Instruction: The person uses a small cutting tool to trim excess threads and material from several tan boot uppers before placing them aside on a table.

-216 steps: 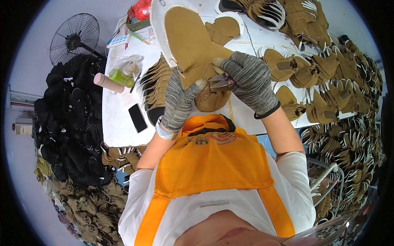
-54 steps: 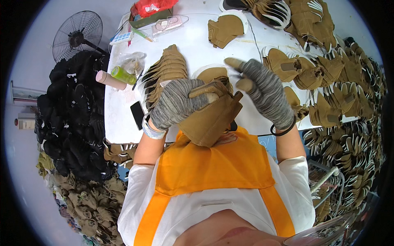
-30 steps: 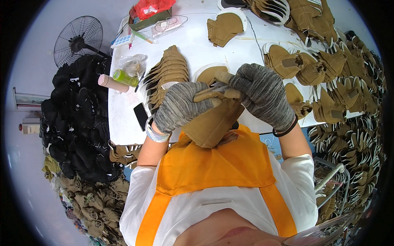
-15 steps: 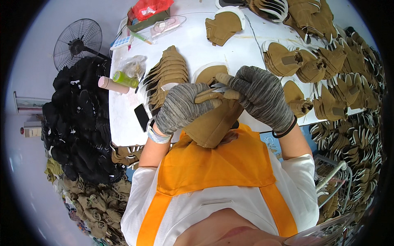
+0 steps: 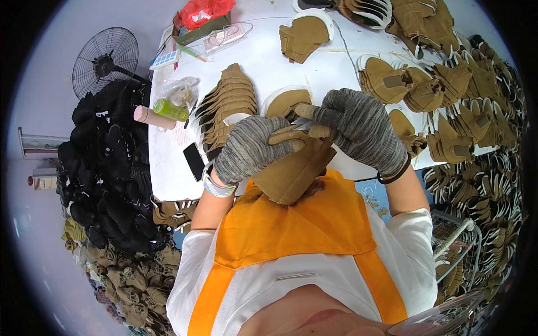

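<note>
A brown shoe upper is held up in front of my chest, its lower end against the orange apron. My left hand, in a grey glove with tan fingertips, is closed on the upper's top left edge. At the top right edge, my gloved right hand pinches the upper with bent fingers. Between both sets of fingertips shows a thin whitish piece at the upper's opening; its lower part is hidden. Just beyond lies another brown upper with a white rim on the white table.
Left of my hands stands a row of nested brown uppers, with a phone, a pink bottle and a green bottle nearby. More uppers crowd the right side. A fan and black pile are at left.
My right hand and forearm have shifted slightly right and its fingers have moved a little at the upper's edge. The left hand keeps its hold; the upper has tilted slightly.
</note>
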Demonstrator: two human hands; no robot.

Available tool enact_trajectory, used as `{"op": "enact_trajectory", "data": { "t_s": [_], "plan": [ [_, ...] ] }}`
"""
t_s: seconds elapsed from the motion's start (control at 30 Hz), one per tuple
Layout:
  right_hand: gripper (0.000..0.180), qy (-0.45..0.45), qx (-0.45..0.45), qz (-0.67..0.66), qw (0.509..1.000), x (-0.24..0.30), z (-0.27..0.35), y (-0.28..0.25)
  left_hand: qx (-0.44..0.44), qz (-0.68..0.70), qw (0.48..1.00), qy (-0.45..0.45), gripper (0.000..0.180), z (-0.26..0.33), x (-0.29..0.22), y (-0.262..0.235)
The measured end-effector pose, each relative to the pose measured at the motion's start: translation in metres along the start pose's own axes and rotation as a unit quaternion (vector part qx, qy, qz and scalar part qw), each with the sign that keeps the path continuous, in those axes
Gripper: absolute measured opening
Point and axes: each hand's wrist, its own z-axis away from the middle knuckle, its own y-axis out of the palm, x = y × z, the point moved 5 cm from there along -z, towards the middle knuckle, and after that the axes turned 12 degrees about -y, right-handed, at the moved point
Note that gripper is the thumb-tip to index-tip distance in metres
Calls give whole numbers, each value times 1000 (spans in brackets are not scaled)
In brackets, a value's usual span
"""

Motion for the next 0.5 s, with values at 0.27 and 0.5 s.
{"op": "enact_trajectory", "data": {
  "t_s": [0.27,0.5],
  "plan": [
    [40,-20,16,45,999,0,1,3,62,-23,997,-43,39,-3,2,6],
    [20,7,40,30,999,-3,-1,-6,64,-22,997,-47,38,-5,3,9]
  ]
}}
